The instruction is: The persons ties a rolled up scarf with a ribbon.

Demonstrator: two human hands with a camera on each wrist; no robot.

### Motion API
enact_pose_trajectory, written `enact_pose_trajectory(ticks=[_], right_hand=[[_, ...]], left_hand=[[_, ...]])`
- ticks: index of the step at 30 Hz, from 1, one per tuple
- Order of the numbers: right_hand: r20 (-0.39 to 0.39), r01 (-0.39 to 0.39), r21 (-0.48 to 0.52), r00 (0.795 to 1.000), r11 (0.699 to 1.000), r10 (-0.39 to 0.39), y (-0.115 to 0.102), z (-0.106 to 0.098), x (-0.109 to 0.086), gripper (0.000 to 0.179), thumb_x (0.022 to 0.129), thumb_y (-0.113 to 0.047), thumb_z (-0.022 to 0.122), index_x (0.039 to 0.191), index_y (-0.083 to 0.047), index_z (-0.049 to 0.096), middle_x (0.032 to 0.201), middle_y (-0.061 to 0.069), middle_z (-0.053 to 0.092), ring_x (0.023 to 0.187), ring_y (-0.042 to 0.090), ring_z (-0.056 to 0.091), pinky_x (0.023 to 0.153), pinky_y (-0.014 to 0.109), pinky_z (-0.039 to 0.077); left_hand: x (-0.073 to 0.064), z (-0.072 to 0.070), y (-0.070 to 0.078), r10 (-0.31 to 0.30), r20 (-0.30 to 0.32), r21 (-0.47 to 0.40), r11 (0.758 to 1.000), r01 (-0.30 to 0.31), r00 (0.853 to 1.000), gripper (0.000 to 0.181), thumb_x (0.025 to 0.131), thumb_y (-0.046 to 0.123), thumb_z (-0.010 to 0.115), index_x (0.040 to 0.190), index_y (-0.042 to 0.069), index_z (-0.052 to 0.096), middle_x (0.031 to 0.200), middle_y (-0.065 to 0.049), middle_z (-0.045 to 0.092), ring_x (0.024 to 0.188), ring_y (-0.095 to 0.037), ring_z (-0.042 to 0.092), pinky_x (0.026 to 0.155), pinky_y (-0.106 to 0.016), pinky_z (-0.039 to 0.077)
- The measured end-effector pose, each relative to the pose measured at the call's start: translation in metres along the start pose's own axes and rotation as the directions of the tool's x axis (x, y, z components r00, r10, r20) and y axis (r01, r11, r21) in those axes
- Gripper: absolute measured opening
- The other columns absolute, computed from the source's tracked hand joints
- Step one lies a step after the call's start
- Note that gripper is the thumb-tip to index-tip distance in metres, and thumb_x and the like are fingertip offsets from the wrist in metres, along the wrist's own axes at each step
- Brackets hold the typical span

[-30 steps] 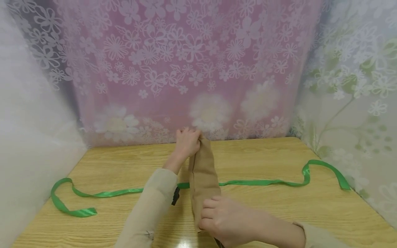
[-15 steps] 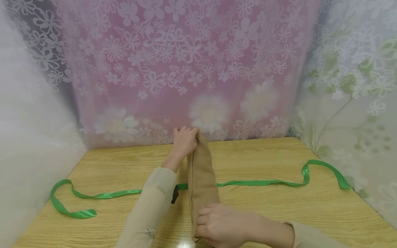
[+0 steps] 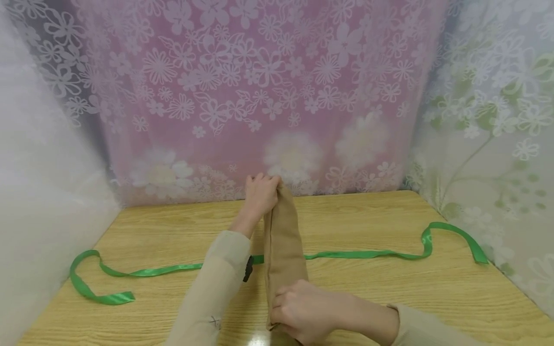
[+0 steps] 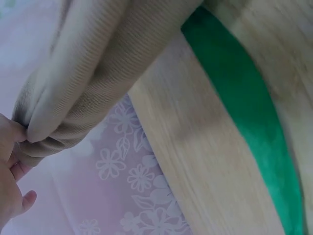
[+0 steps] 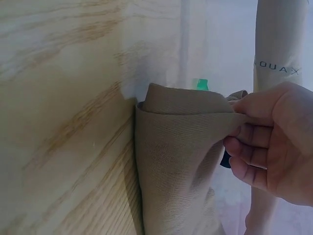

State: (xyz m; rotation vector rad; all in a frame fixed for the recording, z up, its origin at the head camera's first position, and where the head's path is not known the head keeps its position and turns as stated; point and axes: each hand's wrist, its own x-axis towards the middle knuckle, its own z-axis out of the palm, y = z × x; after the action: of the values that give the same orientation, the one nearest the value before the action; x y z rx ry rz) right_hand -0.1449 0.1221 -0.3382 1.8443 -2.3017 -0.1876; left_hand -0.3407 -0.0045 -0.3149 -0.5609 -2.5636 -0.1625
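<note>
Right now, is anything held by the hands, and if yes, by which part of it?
Yes, the folded cloth: the left hand grips its far end, the right hand pinches its near end.

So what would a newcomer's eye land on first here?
Probably the green ribbon, lying across the table on both sides of the brown cloth. The cloth comes next, its far end held by the left hand, its near end by the right hand. Behind hangs a pink floral backdrop.
</note>
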Motion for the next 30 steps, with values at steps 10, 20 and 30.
enact_pose_trajectory(ticks=[10,20,30], right_hand=[[0.043,-0.038,0.017,0.998,0.999,0.038,0.002,0.004,0.010,0.007,0.082,-0.023,0.068,0.079,-0.028,0.063,0.071,-0.018,0.052,0.068,-0.003,0.048,0.050,0.010,0.030],[0.050,-0.057,0.060,0.997,0.997,0.054,-0.001,0.010,0.011,0.009,0.080,-0.022,0.069,0.077,-0.028,0.064,0.067,-0.018,0.048,0.066,-0.005,0.047,0.049,0.010,0.029],[0.077,-0.074,0.062,0.995,0.995,0.069,-0.003,0.018,0.011,0.007,0.081,-0.025,0.069,0.078,-0.028,0.063,0.070,-0.018,0.050,0.071,-0.004,0.051,0.051,0.011,0.033]], left_hand=[[-0.005,0.011,-0.004,0.046,-0.043,0.005,0.999,-0.045,0.998,0.019,0.092,0.006,0.051,0.091,0.017,0.066,0.088,0.000,0.067,0.089,-0.023,0.054,0.089,-0.043,0.035],[-0.012,0.022,-0.012,-0.010,0.095,0.026,1.000,0.008,0.995,0.023,0.088,0.006,0.055,0.098,0.020,0.071,0.084,0.001,0.068,0.090,-0.022,0.054,0.080,-0.039,0.035],[-0.025,0.033,-0.019,-0.027,0.205,-0.028,0.999,0.033,0.978,0.025,0.088,0.006,0.058,0.108,0.017,0.069,0.094,-0.003,0.068,0.098,-0.025,0.057,0.093,-0.047,0.034]])
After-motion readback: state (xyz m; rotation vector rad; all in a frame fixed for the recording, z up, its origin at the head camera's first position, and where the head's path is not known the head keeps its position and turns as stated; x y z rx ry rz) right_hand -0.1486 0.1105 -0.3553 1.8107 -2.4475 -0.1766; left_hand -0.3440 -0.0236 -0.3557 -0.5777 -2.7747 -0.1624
